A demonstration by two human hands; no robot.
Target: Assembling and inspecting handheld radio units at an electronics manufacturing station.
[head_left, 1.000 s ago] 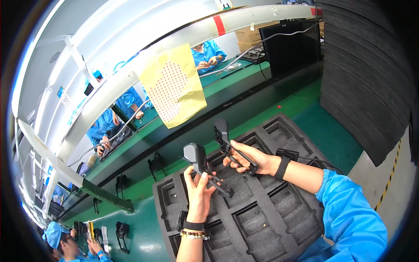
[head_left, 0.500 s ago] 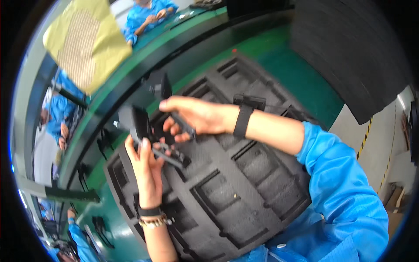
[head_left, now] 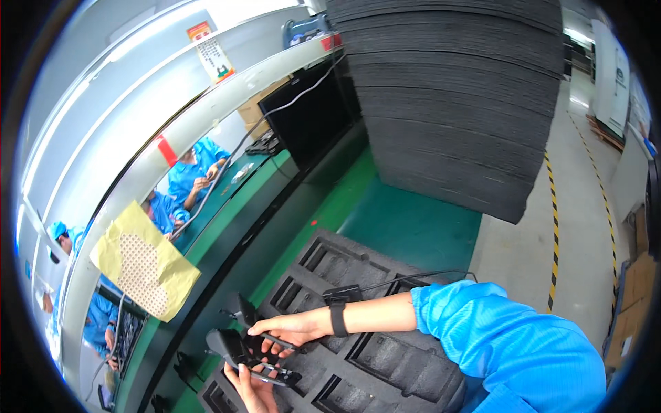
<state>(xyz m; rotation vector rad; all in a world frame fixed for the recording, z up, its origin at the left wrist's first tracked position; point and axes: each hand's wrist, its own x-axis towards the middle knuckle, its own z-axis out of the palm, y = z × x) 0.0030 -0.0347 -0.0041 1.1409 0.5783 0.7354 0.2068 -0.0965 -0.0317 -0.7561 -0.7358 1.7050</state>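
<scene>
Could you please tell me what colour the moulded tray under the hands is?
The foam tray is black, seen in the head view.

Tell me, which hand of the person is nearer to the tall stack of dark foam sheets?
Right. The right hand reaches across the black foam tray, on the side toward the tall stack of dark foam sheets. The left hand sits lower, at the picture's bottom edge, farther from the stack.

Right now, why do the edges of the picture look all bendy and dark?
Head view: a fisheye lens bows straight lines, like the white shelf rail, and leaves black corners; the right hand and dark part look slightly soft; bright light washes out the top left.
</scene>
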